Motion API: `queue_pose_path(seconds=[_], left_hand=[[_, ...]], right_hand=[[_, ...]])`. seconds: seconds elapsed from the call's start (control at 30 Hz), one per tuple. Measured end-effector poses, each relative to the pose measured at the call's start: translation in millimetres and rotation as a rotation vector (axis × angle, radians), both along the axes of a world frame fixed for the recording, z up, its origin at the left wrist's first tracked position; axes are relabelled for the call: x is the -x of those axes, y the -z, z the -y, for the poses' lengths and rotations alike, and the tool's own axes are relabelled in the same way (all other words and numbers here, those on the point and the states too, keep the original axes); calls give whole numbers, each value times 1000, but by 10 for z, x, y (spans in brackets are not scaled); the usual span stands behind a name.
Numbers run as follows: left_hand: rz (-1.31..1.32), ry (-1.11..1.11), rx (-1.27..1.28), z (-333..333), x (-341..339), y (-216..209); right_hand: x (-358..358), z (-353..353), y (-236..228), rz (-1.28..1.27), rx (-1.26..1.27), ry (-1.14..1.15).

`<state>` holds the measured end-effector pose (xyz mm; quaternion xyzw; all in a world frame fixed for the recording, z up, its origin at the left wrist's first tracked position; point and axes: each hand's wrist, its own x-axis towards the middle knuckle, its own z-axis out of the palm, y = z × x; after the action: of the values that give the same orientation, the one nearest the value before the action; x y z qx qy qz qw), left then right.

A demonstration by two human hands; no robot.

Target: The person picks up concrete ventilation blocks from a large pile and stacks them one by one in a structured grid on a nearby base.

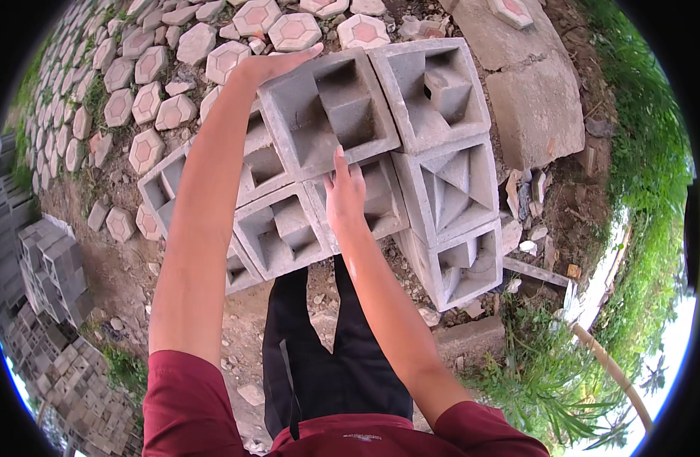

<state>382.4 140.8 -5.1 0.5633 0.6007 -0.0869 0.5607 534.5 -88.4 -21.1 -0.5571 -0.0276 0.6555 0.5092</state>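
A square grey concrete block (313, 113) with an angled, hollow face lies slightly crooked at the top of a group of similar blocks. My left hand (280, 65) reaches over its far left edge, fingers stretched along the back side. At the near edge, my right hand (345, 195) presses with its fingertips, the index finger over the rim. The two hands clasp the block between them. Its underside is hidden. Just right of it stands another concrete block (405, 126), above a block with a pyramid-like face (450, 190).
More blocks (283, 234) lie below and left of the hands. Hexagonal pavers (295, 32) cover the ground beyond. A broken concrete slab (536, 114) and rubble lie to the right, beside green plants (647, 137). Stacked grey blocks (53, 263) stand far left.
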Motion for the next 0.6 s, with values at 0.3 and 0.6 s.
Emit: queue_pose_path(seconds=[0.3, 0.6], left_hand=[[1, 104, -51, 62, -11, 3], [-270, 157, -345, 92, 21, 10]], right_hand=[[33, -43, -99, 175, -31, -41], [-168, 20, 36, 256, -69, -304]])
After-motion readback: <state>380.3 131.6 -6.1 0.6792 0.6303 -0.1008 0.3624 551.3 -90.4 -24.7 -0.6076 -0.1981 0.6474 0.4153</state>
